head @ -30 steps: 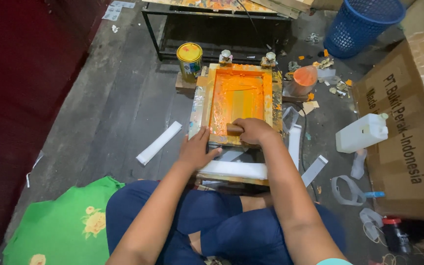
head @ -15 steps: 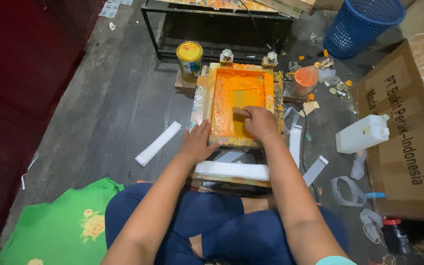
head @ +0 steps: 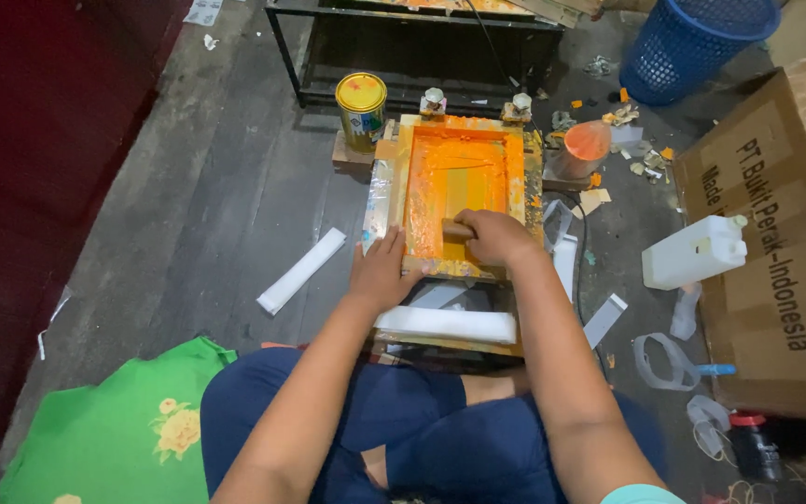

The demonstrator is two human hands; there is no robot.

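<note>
Right hand [head: 496, 235] clamped on wooden squeegee [head: 456, 229] inside orange screen frame [head: 459, 191] on floor. Left hand [head: 382, 273] spread flat, pressing frame's near-left edge. Paint can [head: 361, 110] far left.

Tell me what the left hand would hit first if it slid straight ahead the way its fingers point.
The left hand lies flat on the near left corner of the orange printing frame, fingers pointing up its taped left rail. Straight on, it would likely meet the yellow-lidded paint can beyond the frame's far left corner, though depth is uncertain.
</note>
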